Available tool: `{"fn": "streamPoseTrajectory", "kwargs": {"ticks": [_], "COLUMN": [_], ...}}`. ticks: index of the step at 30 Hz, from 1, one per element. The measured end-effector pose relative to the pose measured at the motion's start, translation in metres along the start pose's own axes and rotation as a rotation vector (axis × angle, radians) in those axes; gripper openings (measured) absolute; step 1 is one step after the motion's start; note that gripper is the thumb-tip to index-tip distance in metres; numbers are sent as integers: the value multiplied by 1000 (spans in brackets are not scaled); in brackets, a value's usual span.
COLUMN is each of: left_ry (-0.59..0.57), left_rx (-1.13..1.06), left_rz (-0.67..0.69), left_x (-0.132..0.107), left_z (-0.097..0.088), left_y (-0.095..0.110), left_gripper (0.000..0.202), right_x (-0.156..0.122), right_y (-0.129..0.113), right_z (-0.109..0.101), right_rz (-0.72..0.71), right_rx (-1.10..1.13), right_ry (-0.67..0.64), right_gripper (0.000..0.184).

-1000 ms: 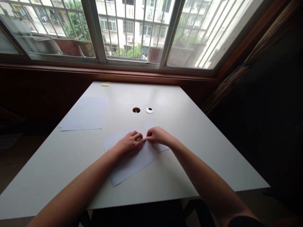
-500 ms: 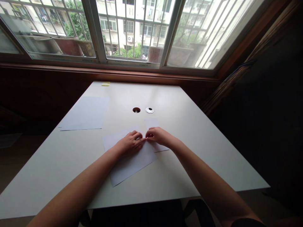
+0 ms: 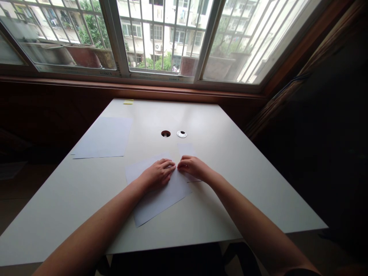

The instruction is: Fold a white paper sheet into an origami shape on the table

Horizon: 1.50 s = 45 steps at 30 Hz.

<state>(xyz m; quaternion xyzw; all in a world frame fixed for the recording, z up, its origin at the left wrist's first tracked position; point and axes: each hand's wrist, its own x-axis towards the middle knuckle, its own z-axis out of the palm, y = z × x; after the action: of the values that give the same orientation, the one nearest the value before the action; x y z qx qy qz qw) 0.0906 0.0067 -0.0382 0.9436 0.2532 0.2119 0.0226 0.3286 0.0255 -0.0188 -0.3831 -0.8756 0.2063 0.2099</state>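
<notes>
A white sheet of paper (image 3: pixel 161 203) lies at an angle on the white table. My left hand (image 3: pixel 159 172) rests on its upper part, bent fingers pressed together at the right edge of the sheet. Close beside it, my right hand (image 3: pixel 191 166) is closed in a pinch on a narrower strip of paper (image 3: pixel 185 148), which shows above and below the hand. A small gap parts the fingertips of the two hands. Whether strip and sheet are still joined under my fingers is hidden.
Another white sheet (image 3: pixel 102 138) lies at the left of the table (image 3: pixel 230 199). A yellow sticky note (image 3: pixel 128 102) is at the far edge. Near the middle are a round cable hole (image 3: pixel 166 133) and its loose-looking cover (image 3: pixel 181 134). A barred window (image 3: pixel 163 38) stands beyond.
My fingertips have drawn slightly apart. The right hand has shifted a little to the right with the paper strip, while the sheet under my left hand stays almost in place.
</notes>
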Motion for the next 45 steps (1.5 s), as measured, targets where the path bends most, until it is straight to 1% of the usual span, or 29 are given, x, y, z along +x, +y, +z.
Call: {"fn": "streamPoseTrajectory", "kwargs": {"ticks": [27, 37, 45], "left_ry": [1, 23, 11], "left_rx": [-9, -16, -19], "left_rz": [-6, -4, -5], "left_x": [2, 2, 3], "left_z": [1, 0, 0], "left_y": [0, 0, 0], "left_gripper": [39, 39, 38], "right_x": [-3, -3, -2], "right_y": [9, 8, 8], "right_z": [6, 6, 6], "right_rz": [-56, -63, -68], "right_rx": [-42, -36, -42], "right_ry": [22, 18, 16], "right_gripper": [11, 11, 12]}}
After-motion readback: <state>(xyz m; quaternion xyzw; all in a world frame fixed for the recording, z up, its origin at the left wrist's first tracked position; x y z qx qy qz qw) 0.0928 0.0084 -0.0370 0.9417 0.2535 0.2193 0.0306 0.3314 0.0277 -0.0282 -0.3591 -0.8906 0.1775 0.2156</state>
